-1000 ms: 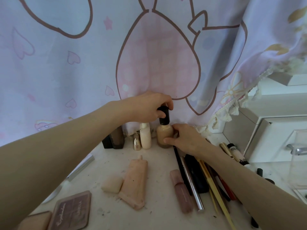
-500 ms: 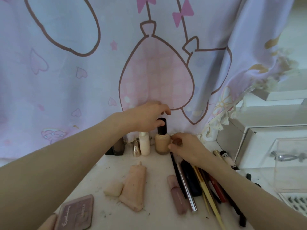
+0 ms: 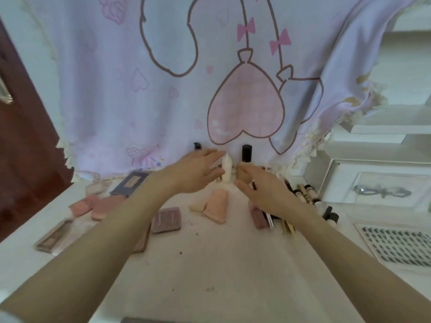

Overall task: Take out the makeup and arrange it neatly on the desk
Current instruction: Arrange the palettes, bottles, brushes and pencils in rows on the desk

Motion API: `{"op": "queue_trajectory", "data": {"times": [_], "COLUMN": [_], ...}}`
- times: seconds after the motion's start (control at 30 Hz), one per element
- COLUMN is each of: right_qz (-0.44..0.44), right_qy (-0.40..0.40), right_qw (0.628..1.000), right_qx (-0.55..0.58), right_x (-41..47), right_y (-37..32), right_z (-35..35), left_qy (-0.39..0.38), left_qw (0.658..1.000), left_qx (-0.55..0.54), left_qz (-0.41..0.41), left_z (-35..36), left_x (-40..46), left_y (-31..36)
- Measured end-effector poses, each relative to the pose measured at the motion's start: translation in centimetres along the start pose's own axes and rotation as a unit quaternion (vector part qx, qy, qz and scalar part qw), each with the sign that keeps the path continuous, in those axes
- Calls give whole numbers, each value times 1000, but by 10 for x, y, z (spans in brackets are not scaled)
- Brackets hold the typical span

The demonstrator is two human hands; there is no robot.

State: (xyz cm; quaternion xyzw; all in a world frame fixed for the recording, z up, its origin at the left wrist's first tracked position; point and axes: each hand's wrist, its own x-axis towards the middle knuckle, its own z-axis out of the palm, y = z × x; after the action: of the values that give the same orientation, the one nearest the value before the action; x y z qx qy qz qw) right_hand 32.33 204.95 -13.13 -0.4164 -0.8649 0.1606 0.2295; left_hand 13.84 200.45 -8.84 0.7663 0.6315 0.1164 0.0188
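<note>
At the back of the white desk (image 3: 210,264) stand a small white bottle (image 3: 226,169) and a beige foundation bottle with a black cap (image 3: 246,153). My left hand (image 3: 198,172) hovers with straight fingers just left of the white bottle, its fingertips close to it. My right hand (image 3: 261,190) is spread flat in front of the foundation bottle and hides its lower part. Neither hand holds anything. A peach tube (image 3: 217,207) and a cream sponge (image 3: 197,206) lie in front of the bottles.
Eyeshadow palettes (image 3: 166,220) and pink compacts (image 3: 102,205) lie at left. Pencils and brushes (image 3: 303,197) lie in a row at right, with a lash tray (image 3: 396,243) and a clear drawer box (image 3: 377,190) beyond. A printed curtain (image 3: 186,89) hangs behind.
My left hand has let go of the foundation bottle's black cap and opened beside the white bottle. My right hand has drawn back and flattened. The view has pulled back and widened.
</note>
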Motion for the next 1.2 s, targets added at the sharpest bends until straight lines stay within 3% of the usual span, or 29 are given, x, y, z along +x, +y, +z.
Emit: {"op": "queue_trajectory", "data": {"times": [0.33, 0.53, 0.67, 0.97, 1.2], "right_qz": [-56, -109, -137, -61, -33], "right_qy": [-108, -99, -91, -76, -102], "right_qw": [992, 989, 986, 995, 993], "right_qx": [15, 6, 11, 26, 42], "right_x": [-44, -17, 28, 142, 179], "right_y": [-79, -122, -145, -151, -132], "right_z": [91, 129, 147, 190, 203], "left_qy": [53, 99, 103, 83, -41], "left_qw": [986, 980, 974, 958, 965], "left_qx": [-74, -47, -45, -52, -36], "left_qz": [-141, -169, -194, -271, -256], "left_z": [41, 35, 24, 25, 33], "left_x": [-167, -206, -203, -120, -55], "left_y": [-58, -102, -143, -222, -226]}}
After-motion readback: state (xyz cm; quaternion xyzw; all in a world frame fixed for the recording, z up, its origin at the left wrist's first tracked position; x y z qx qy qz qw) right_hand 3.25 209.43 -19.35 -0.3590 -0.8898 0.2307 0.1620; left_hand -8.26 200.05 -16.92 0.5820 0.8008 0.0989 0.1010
